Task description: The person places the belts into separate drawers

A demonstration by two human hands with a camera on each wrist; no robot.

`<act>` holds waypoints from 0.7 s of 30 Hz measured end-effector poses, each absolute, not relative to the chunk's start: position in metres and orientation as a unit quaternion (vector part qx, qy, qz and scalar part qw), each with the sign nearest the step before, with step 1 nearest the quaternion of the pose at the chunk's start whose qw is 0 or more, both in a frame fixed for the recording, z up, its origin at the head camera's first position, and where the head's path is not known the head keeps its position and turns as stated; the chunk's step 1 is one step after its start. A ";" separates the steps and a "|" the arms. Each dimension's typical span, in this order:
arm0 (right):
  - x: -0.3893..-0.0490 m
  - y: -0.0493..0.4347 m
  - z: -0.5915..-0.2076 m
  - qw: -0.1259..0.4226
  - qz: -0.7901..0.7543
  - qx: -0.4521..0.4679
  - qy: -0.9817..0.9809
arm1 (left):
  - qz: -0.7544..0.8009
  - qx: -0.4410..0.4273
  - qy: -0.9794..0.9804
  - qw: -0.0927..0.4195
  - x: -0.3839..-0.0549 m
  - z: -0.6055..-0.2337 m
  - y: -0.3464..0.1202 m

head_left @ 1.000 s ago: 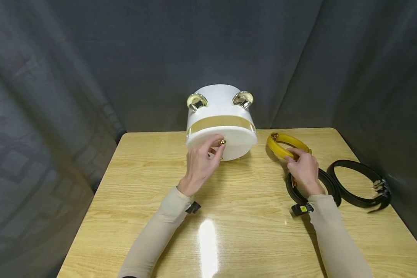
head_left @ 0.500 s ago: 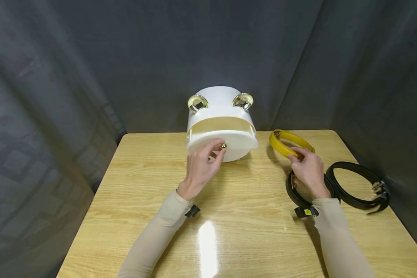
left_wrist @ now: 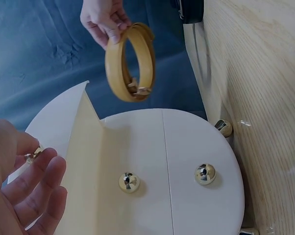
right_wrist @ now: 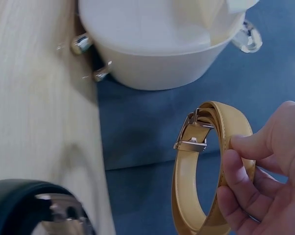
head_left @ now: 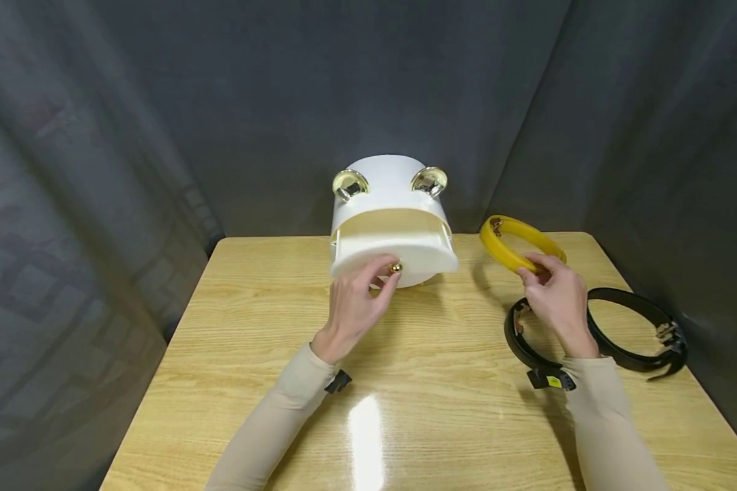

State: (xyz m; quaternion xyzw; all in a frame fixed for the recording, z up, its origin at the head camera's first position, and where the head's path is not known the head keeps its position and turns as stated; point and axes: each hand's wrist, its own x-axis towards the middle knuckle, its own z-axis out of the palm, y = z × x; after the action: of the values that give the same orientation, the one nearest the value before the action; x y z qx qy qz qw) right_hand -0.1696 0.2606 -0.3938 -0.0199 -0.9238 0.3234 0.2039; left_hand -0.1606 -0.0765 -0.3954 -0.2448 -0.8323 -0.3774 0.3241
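Note:
A white round-fronted cabinet (head_left: pixel 387 179) with gold ear-like ornaments (head_left: pixel 430 180) stands at the back of the table. Its top drawer (head_left: pixel 430 260) is pulled out, and the inside shows pale. My left hand (head_left: pixel 357 300) pinches the gold knob (head_left: pixel 396 268) on that drawer's front. A coiled yellow belt (right_wrist: pixel 235 125) with a metal buckle (right_wrist: pixel 192 144) is held up by my right hand (head_left: pixel 560 299), thumb on one side of the strap and fingers on the other. It hangs above the table to the right of the cabinet.
Two coiled black belts, a nearer one (head_left: pixel 521 346) partly behind my right wrist and another one (head_left: pixel 634 300), lie on the right of the wooden table (head_left: pixel 252 307). Two lower gold knobs show in the left wrist view, one here (left_wrist: pixel 205 174). Dark curtains (head_left: pixel 282 136) surround the table.
The top drawer has come further out toward me, with my left hand on its knob. My right hand has lifted the yellow belt and moved it slightly right.

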 end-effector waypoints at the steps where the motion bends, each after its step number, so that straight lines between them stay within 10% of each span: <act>1: -0.169 0.260 -0.391 0.209 0.326 -0.019 -0.922 | -0.377 -0.247 -0.832 0.325 -0.160 -0.395 -0.076; 21: -0.151 0.250 -0.353 0.263 0.392 -0.012 -0.881 | -0.357 -0.260 -0.833 0.332 -0.151 -0.399 -0.075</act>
State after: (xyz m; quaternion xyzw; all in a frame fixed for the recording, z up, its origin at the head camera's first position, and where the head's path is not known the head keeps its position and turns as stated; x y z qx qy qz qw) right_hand -0.1514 0.2504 -0.3526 -0.0124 -0.8813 0.3924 0.2630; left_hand -0.1514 -0.0752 -0.3991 -0.2598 -0.8334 -0.3574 0.3319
